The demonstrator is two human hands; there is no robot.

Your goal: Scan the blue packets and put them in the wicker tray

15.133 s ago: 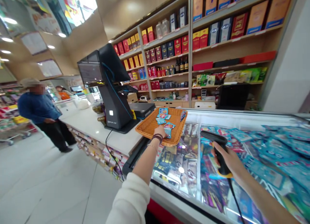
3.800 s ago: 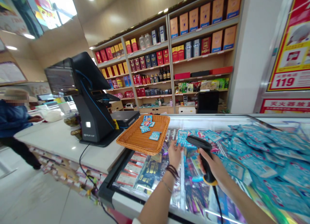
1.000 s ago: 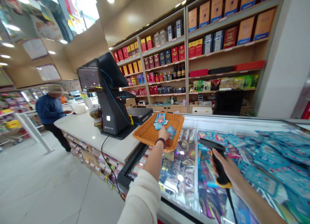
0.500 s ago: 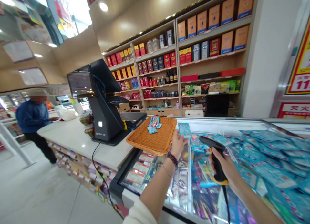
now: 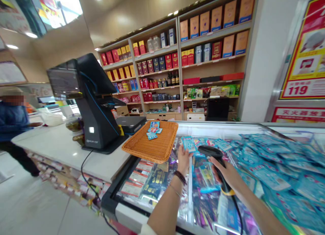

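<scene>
A small blue snack packet (image 5: 188, 144) is at the fingertips of my left hand (image 5: 183, 160), its fingers closed at the packet's lower edge. The packet is low over the glass-topped case, next to other blue packets; I cannot tell whether it rests on them. My right hand (image 5: 224, 174) is wrapped round a black barcode scanner (image 5: 212, 151) with a yellow band, its head pointing left towards the packet. Left of my left hand, an orange wicker basket (image 5: 142, 145) holds several small blue packets (image 5: 153, 130).
A heap of blue packets (image 5: 279, 164) covers the right side of the glass case. Left of the basket stand a black till (image 5: 101, 126) and a black box (image 5: 130, 125) on the white counter (image 5: 63, 140). A person (image 5: 12, 123) stands beyond the counter. Shelves of boxed goods line the back.
My left hand has lowered the blue packet towards the others on the case. The scanner stays in my right hand. The whole view has swung to the right.
</scene>
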